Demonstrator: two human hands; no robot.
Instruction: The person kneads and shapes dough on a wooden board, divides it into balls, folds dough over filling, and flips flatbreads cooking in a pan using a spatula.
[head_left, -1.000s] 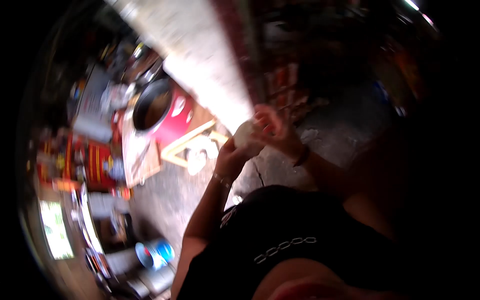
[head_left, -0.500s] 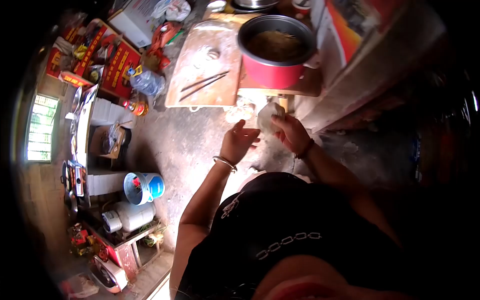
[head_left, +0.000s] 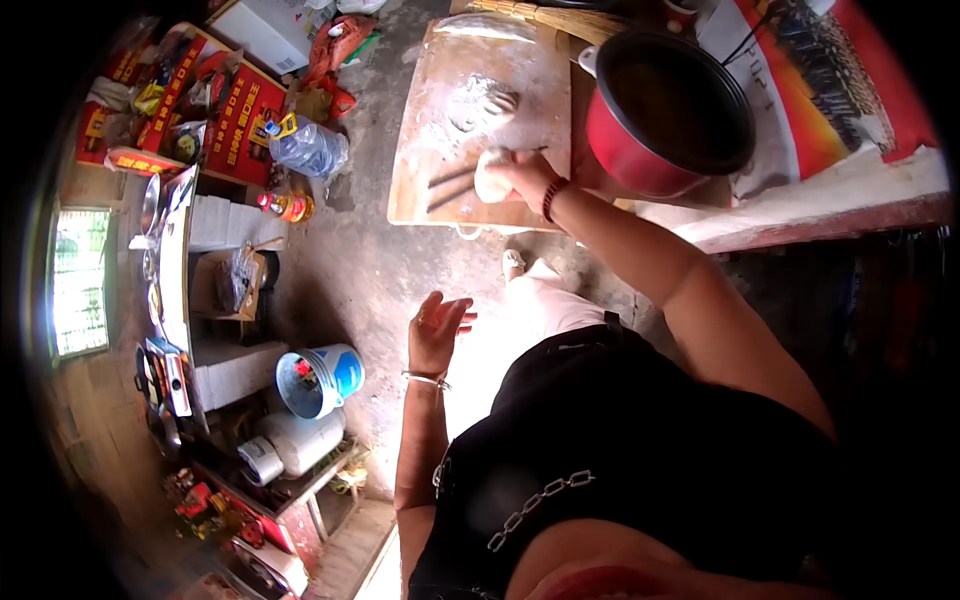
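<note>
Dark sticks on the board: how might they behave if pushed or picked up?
The dark sticks look thin, so probably light. Their straight lines suggest stiffness. Pushed sideways, they might roll or slide on the flat board, though the right hand and its pale piece hide part of them.

Open gap above floor (head_left: pixel 375 262) between left hand (head_left: pixel 436 335) and board (head_left: pixel 420 130), pot (head_left: pixel 628 150) blocking right hand's (head_left: pixel 522 174) right side, chopsticks (head_left: pixel 451 180) just left

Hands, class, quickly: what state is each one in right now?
Left hand: open, fingers loosely curled, nothing visible in it.
Right hand: closed, holding a pale, dough-like piece at the wooden board.
</note>
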